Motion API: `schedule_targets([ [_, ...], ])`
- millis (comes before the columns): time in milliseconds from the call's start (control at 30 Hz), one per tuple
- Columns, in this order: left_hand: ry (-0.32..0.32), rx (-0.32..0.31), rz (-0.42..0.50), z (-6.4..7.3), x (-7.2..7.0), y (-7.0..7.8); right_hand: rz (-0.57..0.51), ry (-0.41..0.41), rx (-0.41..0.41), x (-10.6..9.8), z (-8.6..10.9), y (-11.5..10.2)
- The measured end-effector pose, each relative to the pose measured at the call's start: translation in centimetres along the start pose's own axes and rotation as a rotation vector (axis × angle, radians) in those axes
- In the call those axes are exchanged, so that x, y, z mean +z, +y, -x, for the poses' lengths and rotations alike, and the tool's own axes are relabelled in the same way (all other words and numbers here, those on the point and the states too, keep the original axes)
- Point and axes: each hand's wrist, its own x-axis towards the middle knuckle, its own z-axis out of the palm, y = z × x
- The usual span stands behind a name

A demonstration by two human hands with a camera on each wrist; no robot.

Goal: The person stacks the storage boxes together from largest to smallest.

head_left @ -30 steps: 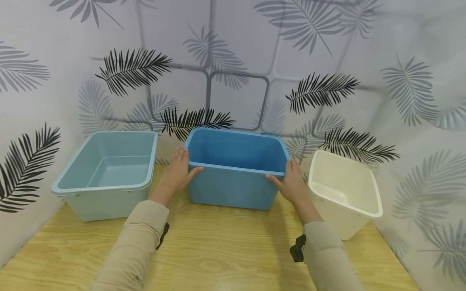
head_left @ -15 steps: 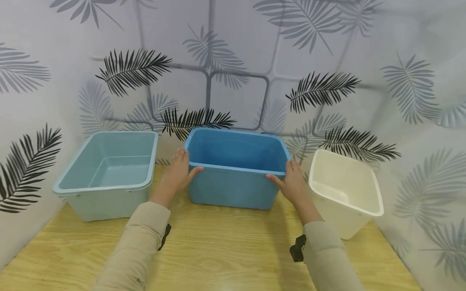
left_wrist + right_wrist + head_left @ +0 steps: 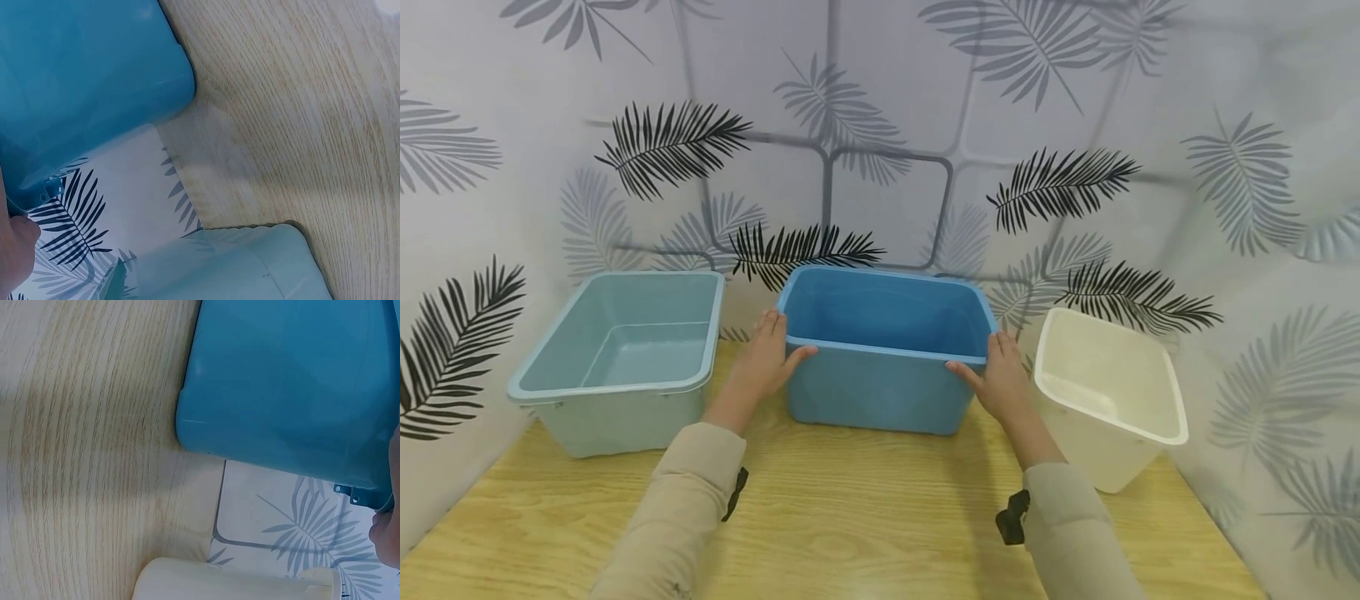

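A blue rectangular plastic storage bin [image 3: 880, 383] stands on the table in the middle of the head view, its open top facing up. My left hand [image 3: 762, 357] grips the bin's left end, thumb along the front rim and fingers at the side. At the opposite end my right hand [image 3: 1000, 379] holds the rim the same way. In the left wrist view, fingertips [image 3: 25, 234] curl in under the rim. The right wrist view shows fingertips [image 3: 381, 525] tucked under the rim too. Most of both hands lies outside the wrist views.
A pale blue-green plastic bin [image 3: 625, 421] stands to the left, a cream bin [image 3: 1097, 437] to the right, both open at the top. The wood-grain table [image 3: 850, 517] runs back to a wall [image 3: 895, 100] covered with a leaf pattern.
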Motion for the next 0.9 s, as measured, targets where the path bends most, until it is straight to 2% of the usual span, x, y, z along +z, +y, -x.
schedule_targets([
  [133, 0.018, 0.009, -0.011, 0.16, 0.06, -0.04, 0.01, -0.001, -0.002, -0.07, 0.18, -0.03],
  [367, 0.013, 0.002, -0.026, 0.4, 0.02, 0.01, 0.01, 0.017, -0.011, -0.03, 0.44, 0.01],
  [900, 0.043, 0.028, 0.007, 0.97, -0.04, -0.04, 0.0, 0.057, -0.024, -0.06, 0.94, -0.15],
])
